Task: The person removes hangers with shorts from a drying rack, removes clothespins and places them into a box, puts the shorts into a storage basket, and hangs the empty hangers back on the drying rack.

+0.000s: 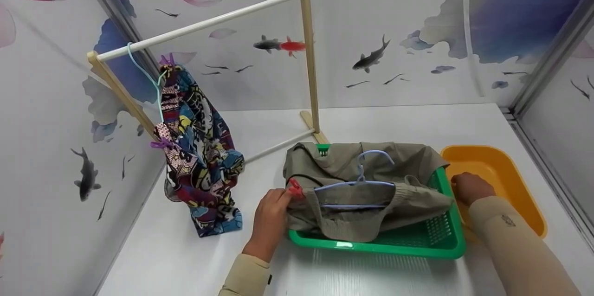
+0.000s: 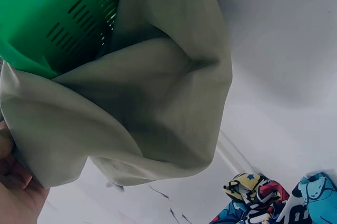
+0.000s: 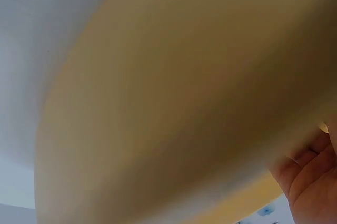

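Note:
Grey-brown trousers (image 1: pixel 352 226) with a gathered waistband lie in and over a green basket (image 1: pixel 376 248). A light-blue hanger (image 1: pixel 355 183) sits at the waistband, its hook upward. My left hand (image 1: pixel 273 215) pinches the left waistband corner, where a red clip (image 1: pixel 295 188) sits by the fingertips. In the left wrist view, the cloth hangs from that left hand (image 2: pixel 18 195) over the basket's side. My right hand (image 1: pixel 471 188) reaches into the yellow tray (image 1: pixel 522 194), close to the basket's right rim. Its fingers are mostly hidden, and I cannot tell whether they hold anything.
A drying rack with a white top bar (image 1: pixel 209 22) and wooden posts stands at the back left. From it hangs a colourful patterned garment (image 1: pixel 199 147) on a pale-green hanger (image 1: pixel 144 68), with purple clips (image 1: pixel 161 143). Walls enclose the white table (image 1: pixel 385 124).

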The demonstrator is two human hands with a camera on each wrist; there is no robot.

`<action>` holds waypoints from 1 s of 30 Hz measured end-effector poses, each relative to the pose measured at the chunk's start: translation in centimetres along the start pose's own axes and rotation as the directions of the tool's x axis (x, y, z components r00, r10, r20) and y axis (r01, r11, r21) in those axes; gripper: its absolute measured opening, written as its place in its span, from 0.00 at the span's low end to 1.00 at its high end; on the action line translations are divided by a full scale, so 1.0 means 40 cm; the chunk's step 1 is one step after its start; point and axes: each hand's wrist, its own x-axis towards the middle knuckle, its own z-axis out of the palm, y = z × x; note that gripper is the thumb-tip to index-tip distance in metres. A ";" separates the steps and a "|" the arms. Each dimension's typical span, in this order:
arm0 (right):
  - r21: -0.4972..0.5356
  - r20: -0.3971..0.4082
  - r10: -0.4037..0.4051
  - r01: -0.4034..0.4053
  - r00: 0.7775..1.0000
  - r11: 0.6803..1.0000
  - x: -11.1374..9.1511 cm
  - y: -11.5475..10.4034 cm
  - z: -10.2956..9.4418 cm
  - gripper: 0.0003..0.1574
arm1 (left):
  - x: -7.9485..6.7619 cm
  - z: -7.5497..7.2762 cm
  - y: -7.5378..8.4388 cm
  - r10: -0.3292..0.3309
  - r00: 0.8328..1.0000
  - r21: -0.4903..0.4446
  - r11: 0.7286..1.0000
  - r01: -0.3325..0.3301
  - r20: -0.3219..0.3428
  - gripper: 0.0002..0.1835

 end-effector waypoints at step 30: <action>0.102 -0.105 -0.012 0.022 0.994 0.994 -0.063 -0.020 -0.096 0.43 | 0.004 0.002 0.006 -0.060 0.998 -0.016 0.998 0.060 0.018 0.15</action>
